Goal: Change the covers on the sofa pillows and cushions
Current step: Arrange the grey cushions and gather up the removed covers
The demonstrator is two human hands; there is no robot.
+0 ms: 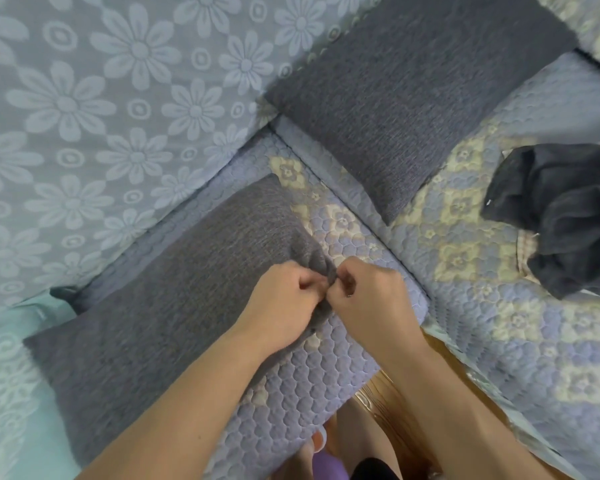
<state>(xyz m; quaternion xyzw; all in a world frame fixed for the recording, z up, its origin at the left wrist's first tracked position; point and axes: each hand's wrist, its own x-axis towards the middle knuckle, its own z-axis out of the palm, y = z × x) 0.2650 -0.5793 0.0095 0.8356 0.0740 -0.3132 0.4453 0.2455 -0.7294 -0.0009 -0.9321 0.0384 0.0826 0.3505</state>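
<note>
Pillow [174, 285] in grey woven cover lay on the quilted sofa seat [326, 382], at about 9 o'clock from the hands, its far edge against the floral backrest throw [101, 109]. Left hand [284, 303] and right hand [368, 299] met at the pillow's near corner, around 3 o'clock on the pillow. Both were curled tight and pinching a bunched fold of cover between fingertips and thumbs. Whether a zip pull sat in that pinch could not be told; the fabric hid it.

Cover looked soft and coarse-textured, so likely grippy, not slippery. It gathered readily at the corner, which suggested slack over a light, squashy filling. Nothing fragile. Judged best hold: the corner seam or opening edge, one hand anchoring cloth and the other working the closure, then drawing along the edge.

Second pillow [413, 91] in matching grey stood at 12 to 1 o'clock, well apart from the hands. Dark crumpled cloth [561, 216] lay at 3 o'clock on the seat, possibly another cover. Wooden floor [395, 403] showed at 6 o'clock.
</note>
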